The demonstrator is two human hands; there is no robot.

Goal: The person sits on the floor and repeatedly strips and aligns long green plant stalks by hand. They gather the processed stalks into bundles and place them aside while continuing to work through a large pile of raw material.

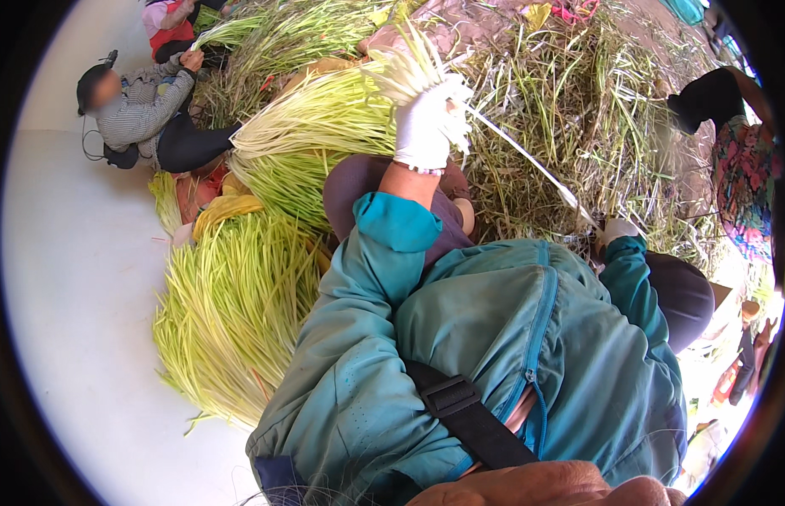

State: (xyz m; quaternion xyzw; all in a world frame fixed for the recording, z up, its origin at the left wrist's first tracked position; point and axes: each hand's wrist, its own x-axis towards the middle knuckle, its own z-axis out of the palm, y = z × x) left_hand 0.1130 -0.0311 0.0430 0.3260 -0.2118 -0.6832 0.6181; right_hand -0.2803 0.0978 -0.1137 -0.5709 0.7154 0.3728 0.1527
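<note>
My left hand (427, 120), in a white glove, is raised before me and closed around a bundle of pale vegetable stalks (410, 73). The bundle's whitish ends fan out above and below the fist. From this hand a long white strand (531, 161) runs taut down to the right. Its far end meets my right hand (619, 230), also gloved in white, low beside my right knee. The sleeve and the dim light hide most of those fingers, but they appear closed on the strand. Beside my left knee lies a pile of yellow-green stalks (329, 117).
Another large heap of stalks (234, 303) lies at my left, along a white wall (70, 265). Dry, tangled stalk litter (557, 107) covers the ground ahead. A seated person (139, 120) is at the upper left, with another beyond. Someone in patterned clothing (746, 183) is at the right.
</note>
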